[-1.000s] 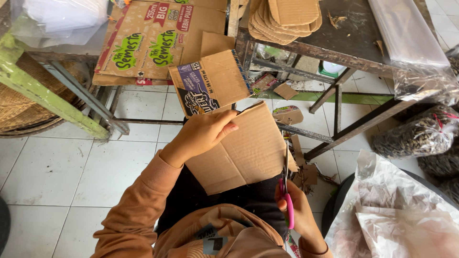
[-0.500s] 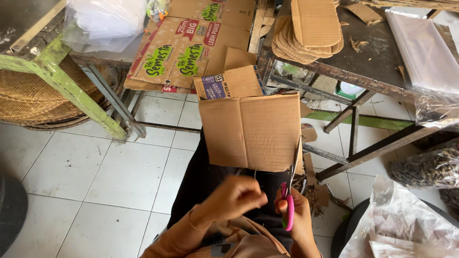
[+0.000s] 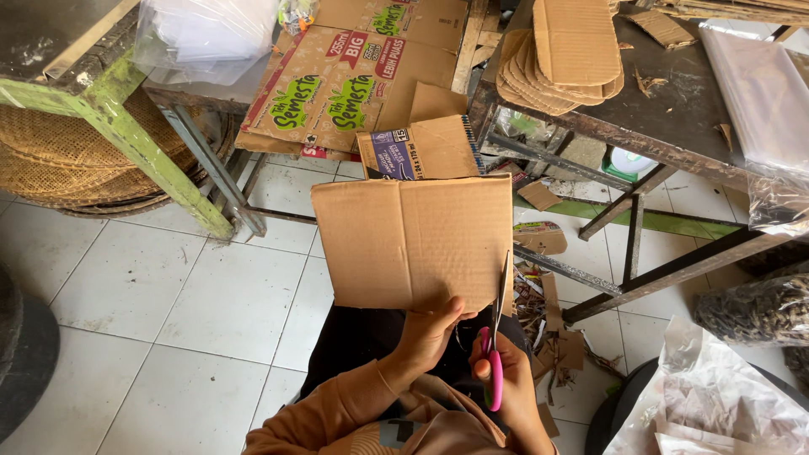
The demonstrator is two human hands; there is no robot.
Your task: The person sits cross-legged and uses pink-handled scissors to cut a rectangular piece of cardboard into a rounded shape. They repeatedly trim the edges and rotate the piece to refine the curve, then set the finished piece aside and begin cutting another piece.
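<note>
right hand: fingers closed through the pink handles of scissors, blades up along the right edge of a cardboard sheet. left hand: pinched the sheet's bottom edge, thumb in front. the sheet stood upright over the lap, a crease down its middle. orange sleeves ran to the bottom edge. crumpled clear plastic lay at lower right. cardboard scraps lay on the tile floor just right of the sheet. beyond it, a small box flap, then a big printed carton leaned under a green-legged table. a stack of cut cardboard pieces sat on a dark table at upper right.
</note>
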